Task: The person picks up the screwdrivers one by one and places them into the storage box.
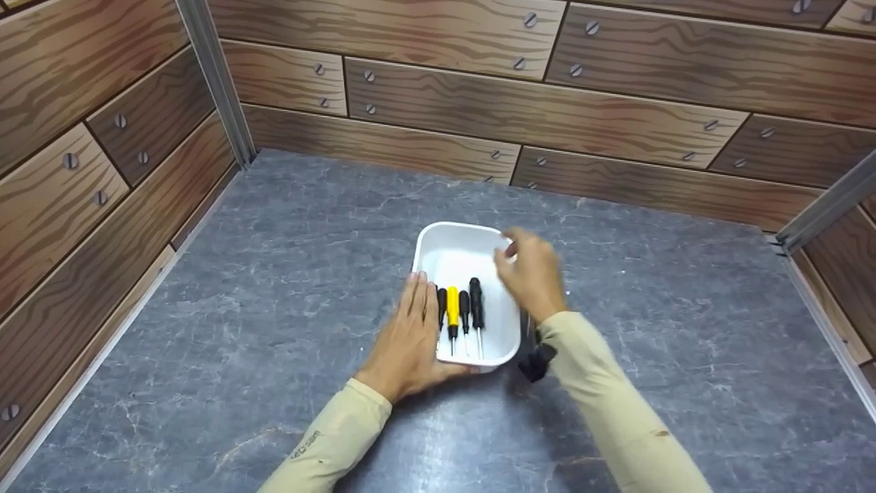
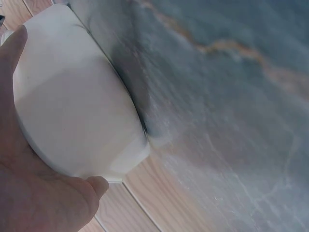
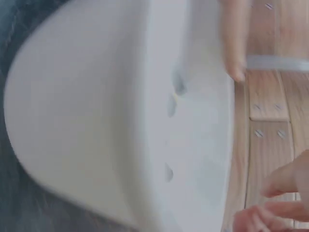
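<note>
A white plastic box stands on the grey table with several screwdrivers inside. Among these a yellow screwdriver lies beside a black screwdriver, their handles pointing away from me. My left hand grips the box's near left corner, fingers along the left side and thumb along the near end. In the left wrist view that hand spans the box's outer wall. Over the far right rim is my right hand, its thumb and bent fingers apart with nothing between them. The right wrist view is blurred.
The dark grey marbled tabletop surrounds the box. Walls with a wood-plank print enclose the back and sides, with a metal post at the back left corner. A black wrist device hangs below my right sleeve.
</note>
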A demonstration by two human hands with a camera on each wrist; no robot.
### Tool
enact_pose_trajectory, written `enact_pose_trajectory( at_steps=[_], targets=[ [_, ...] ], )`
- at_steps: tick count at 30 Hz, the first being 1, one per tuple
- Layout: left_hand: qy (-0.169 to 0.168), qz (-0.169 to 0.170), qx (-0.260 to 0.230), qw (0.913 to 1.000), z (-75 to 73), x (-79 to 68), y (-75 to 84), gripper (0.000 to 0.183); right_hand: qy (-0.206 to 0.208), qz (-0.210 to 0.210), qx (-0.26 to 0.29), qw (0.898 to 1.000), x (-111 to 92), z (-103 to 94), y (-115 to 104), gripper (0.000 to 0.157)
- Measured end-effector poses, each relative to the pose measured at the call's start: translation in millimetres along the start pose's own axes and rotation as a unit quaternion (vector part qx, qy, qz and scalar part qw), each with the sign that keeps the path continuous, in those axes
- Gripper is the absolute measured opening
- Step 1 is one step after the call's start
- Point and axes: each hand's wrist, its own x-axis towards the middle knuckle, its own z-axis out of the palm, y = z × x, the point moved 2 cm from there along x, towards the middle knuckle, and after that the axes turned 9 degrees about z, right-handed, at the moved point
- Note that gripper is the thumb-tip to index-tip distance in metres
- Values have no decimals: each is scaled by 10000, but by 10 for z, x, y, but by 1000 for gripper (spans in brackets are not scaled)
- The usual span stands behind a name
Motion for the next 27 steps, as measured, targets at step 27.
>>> enact_pose_trajectory(
  at_steps=[27],
  targets=[
    [73,-54,-309,9995,-16,3,13,132,-1197,1184,80,9857,-376,-116,1056,41]
  ],
)
